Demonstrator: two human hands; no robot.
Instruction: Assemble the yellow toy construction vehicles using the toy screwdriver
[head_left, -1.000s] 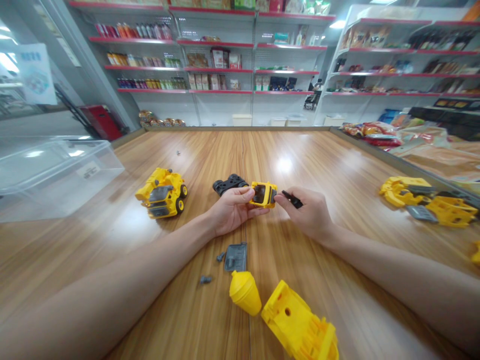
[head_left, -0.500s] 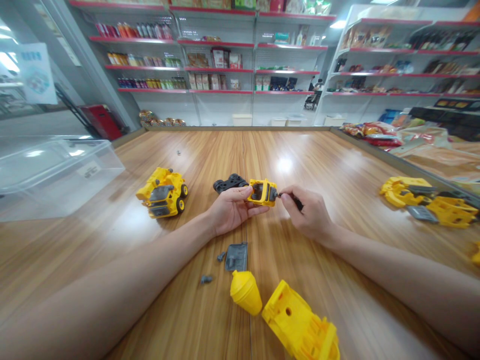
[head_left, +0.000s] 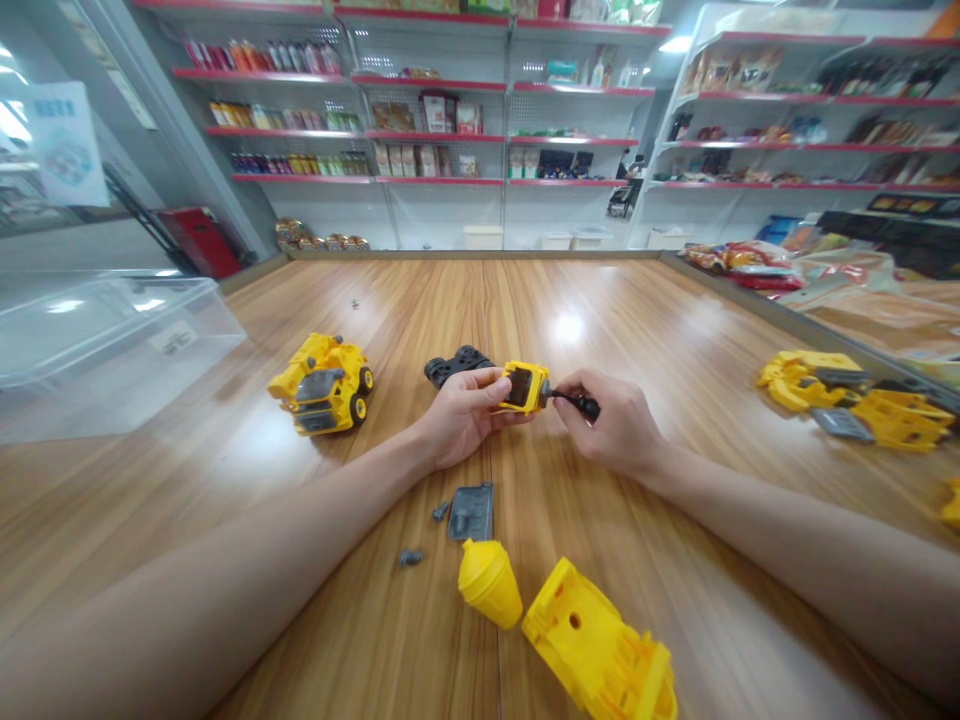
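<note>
Head view: at the middle of the tabletop point(head_left: 660, 560), the left hand point(head_left: 465, 420) clenches one yellow toy cab point(head_left: 521, 387). The right hand point(head_left: 611, 425) pinches one black screwdriver point(head_left: 579, 404), its tip touching the cab. One black chassis point(head_left: 457, 365) lies just beyond.

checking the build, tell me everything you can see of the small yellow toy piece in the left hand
The yellow plastic toy vehicle section is a small, chunky moulded piece with a dark insert set in its face. The left hand holds it above the wooden table, its fingers around the near side. The tip of a black-handled screwdriver, held in the right hand, touches its right end.
</note>
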